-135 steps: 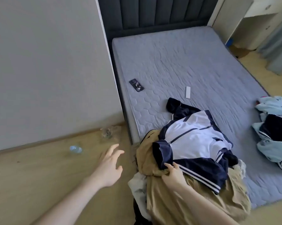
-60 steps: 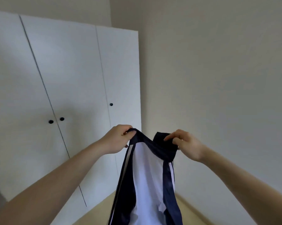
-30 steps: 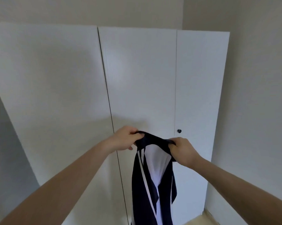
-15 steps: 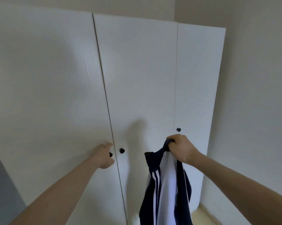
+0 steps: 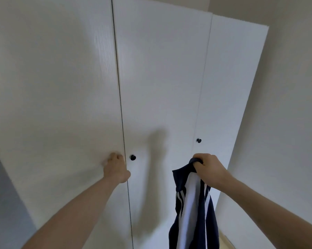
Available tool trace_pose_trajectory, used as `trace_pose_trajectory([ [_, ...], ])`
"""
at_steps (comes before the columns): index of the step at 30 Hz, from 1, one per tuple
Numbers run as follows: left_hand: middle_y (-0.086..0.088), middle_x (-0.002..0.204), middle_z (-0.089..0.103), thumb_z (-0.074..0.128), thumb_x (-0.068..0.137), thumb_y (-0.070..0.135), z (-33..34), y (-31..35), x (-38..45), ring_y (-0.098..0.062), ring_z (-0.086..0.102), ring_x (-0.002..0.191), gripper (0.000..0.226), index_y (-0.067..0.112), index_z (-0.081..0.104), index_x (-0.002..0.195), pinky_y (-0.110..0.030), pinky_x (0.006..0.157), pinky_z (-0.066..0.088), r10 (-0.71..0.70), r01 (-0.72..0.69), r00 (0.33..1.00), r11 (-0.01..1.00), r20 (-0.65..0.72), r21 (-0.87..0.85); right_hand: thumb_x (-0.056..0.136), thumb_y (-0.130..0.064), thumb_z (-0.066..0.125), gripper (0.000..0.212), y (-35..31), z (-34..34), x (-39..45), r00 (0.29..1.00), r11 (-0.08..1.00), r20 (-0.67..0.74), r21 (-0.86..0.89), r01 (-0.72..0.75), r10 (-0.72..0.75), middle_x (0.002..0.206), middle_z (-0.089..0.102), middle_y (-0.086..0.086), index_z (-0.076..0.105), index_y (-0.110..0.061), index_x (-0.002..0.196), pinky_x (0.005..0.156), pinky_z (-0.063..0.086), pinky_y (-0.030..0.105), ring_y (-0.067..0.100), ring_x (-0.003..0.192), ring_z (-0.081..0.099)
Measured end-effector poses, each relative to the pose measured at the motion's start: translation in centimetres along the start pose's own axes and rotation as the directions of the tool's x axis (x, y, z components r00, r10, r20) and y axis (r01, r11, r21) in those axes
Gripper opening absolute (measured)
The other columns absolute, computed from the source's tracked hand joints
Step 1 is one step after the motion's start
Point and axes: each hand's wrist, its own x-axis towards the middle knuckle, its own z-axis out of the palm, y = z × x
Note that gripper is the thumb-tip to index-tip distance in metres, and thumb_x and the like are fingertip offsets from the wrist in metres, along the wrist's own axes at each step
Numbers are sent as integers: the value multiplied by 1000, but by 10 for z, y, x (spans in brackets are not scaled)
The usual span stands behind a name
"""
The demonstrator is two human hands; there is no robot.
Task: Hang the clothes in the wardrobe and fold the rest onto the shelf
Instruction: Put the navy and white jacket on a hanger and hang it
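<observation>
A white wardrobe [image 5: 160, 78] with three closed doors fills the view. My left hand [image 5: 115, 167] is at the right edge of the left door, fingers curled round its knob, which the hand hides. Just right of it is the middle door's black knob [image 5: 133, 157]. My right hand [image 5: 208, 169] grips the collar of a navy and white striped jacket [image 5: 192, 212], which hangs down in front of the middle door.
A third black knob [image 5: 198, 140] sits on the narrow right door. A beige wall [image 5: 286, 105] stands close on the right. A strip of wooden floor [image 5: 227, 243] shows at the bottom right.
My left hand let go of the jacket and moved to the left door's knob, curling round it. The jacket now hangs from my right hand alone. The view has come closer to the doors.
</observation>
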Motion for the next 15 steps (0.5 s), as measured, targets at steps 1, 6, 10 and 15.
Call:
trace_pose_trajectory([
  [1,-5,145,36,67,86,29,3,-1,-3,-27,49,126,67,11,40,145,-36,90,51,-3,3,1000,1000,1,-17,94,-9,44,29,2,-1,-3,1000,1000,13,-1,7,-7,60,58,-4,68,-13,79,48,34,22,6,42,40],
  [6,0,142,41,62,87,20,-3,-1,-18,-26,54,121,57,17,46,141,-36,90,51,-28,29,1000,993,13,-112,94,-9,43,32,14,-5,-16,996,999,78,-10,35,-34,73,70,4,70,-19,80,54,43,26,8,51,50],
  [10,0,140,40,60,87,19,5,7,-59,-30,61,109,52,17,47,138,-36,84,51,-39,32,997,994,-62,-105,94,-8,43,34,21,-3,-29,988,997,137,21,68,-70,69,68,3,70,-20,79,52,43,25,7,49,50],
  [15,2,133,43,61,86,21,9,9,-136,-29,63,91,43,20,52,128,-36,75,50,-68,35,984,981,-168,-190,92,-7,43,26,25,3,-43,968,989,202,30,148,-151,67,60,13,64,-10,78,51,52,47,14,49,49],
])
